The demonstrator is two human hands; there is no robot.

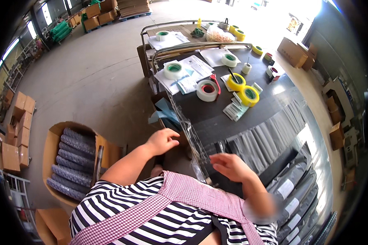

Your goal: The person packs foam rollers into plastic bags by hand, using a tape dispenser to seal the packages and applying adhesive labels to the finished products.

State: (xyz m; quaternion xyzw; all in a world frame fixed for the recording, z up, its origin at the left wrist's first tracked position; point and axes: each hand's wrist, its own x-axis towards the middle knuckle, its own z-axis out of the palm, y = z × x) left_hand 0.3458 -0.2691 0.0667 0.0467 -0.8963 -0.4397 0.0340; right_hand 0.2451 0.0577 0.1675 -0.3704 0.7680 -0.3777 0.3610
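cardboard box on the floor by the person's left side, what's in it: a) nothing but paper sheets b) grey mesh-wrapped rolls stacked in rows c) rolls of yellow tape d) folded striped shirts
b: the open cardboard box holds grey mesh-wrapped rolls lying side by side in rows; the yellow tape rolls sit up on the dark table.

Right wrist [261, 206]: blurred, detail lost just behind the right hand [230, 165]. Clear plastic bag [192, 139]: lower end hidden behind that hand's fingers. Grey mailers [298, 196]: stack cut off at frame edge. Left hand [162, 141]: fingertips' contact unclear. Paper labels [236, 109]: print too small.
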